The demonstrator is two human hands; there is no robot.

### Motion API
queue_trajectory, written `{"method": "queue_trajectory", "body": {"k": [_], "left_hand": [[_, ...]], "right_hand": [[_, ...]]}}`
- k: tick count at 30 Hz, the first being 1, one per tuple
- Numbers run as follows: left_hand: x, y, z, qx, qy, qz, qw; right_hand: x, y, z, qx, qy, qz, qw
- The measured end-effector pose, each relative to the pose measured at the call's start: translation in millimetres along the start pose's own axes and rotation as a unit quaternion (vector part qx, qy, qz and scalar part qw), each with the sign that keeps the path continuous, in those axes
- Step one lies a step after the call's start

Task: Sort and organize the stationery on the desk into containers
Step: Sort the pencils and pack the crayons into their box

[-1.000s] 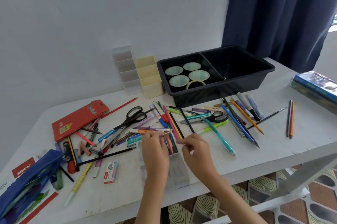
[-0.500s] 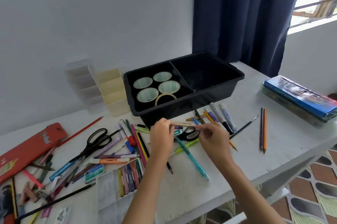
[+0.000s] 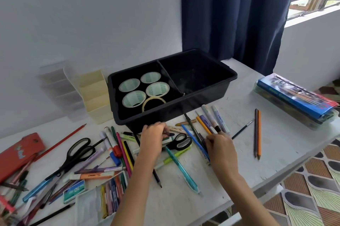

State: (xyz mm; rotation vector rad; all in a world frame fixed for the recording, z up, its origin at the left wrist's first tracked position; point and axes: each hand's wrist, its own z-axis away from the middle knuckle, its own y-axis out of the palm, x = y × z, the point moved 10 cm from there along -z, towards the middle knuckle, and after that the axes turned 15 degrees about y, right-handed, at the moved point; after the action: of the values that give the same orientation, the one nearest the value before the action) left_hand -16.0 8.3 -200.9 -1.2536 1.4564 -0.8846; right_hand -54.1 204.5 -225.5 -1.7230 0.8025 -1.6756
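Note:
My left hand [image 3: 152, 139] lies just in front of the black two-part tray [image 3: 184, 105], fingers curled over a purple pen [image 3: 170, 134] next to the small black scissors [image 3: 181, 141]. My right hand [image 3: 219, 145] pinches a bundle of dark pens [image 3: 201, 138] among markers [image 3: 211, 119] right of the scissors. A beige stick [image 3: 176, 129] lies on the desk between the hands. The tray's left part holds several tape rolls [image 3: 157, 88]; its right part looks bare. A teal pen [image 3: 182, 168] lies in front of my arms.
Large scissors [image 3: 79, 150], coloured pens and a red case [image 3: 16, 154] crowd the left of the desk. A clear box of crayons [image 3: 103, 200] sits at the front edge. Cream [image 3: 95, 95] and clear [image 3: 57, 86] organisers stand by the wall. Two pencils [image 3: 257, 133] and a blue box [image 3: 294, 95] lie right.
Both hands moved from the crayon box up to the pens before the tray. The beige stick held between them half a second ago now lies on the desk. The view swung right.

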Motion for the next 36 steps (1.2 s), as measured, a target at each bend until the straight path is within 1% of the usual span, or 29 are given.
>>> {"method": "queue_trajectory", "body": {"k": [3,7,9,11,14,16,18,22,26,29,32,34,36], "left_hand": [[-10.7,-10.1,3.6,-0.044,0.014,0.005,0.999],[-23.6,-25.1,8.4,-0.107,0.028,0.02,0.994],[-26.1,-30.2,10.6,-0.129,0.027,0.039,0.99],[-26.0,-34.2,14.7,-0.147,0.014,0.079,0.986],[-27.7,-37.0,27.0,-0.178,-0.015,0.18,0.967],[-30.1,-34.5,35.5,-0.194,-0.04,0.249,0.948],[-34.0,-28.2,41.4,-0.2,-0.065,0.3,0.931],[-49.6,-16.2,45.4,-0.197,-0.086,0.353,0.911],[-61.1,-10.4,52.2,-0.212,-0.108,0.372,0.897],[-68.2,-6.9,60.5,-0.228,-0.134,0.384,0.885],[-70.5,-3.6,68.2,-0.235,-0.144,0.385,0.881],[-70.6,-4.6,75.7,-0.243,-0.151,0.378,0.881],[-68.1,-6.8,85.7,-0.252,-0.171,0.377,0.875]], "right_hand": [[-1.3,6.0,-1.4,0.014,0.013,0.033,0.999],[-4.1,7.4,-3.5,0.033,0.028,0.036,0.998],[-4.2,5.7,-3.2,0.03,0.022,0.021,0.999],[-4.2,-0.6,-2.4,0.023,0.013,-0.026,0.999],[-10.4,-20.2,-3.8,0.024,0.021,-0.137,0.99],[-20.3,-35.3,-9.3,0.02,0.04,-0.18,0.983],[-32.2,-46.5,-14.5,0.012,0.055,-0.188,0.981],[-54.0,-59.2,-12.2,-0.006,0.063,-0.194,0.979],[-48.9,-59.6,7.0,0.015,0.029,-0.198,0.98],[-26.2,-44.3,26.8,0.061,-0.007,-0.172,0.983],[-4.2,-19.3,41.2,0.093,-0.046,-0.08,0.991],[2.7,-11.3,46.5,0.088,-0.057,-0.019,0.994],[7.1,-11.4,50.1,0.064,-0.06,0.028,0.996]]}}
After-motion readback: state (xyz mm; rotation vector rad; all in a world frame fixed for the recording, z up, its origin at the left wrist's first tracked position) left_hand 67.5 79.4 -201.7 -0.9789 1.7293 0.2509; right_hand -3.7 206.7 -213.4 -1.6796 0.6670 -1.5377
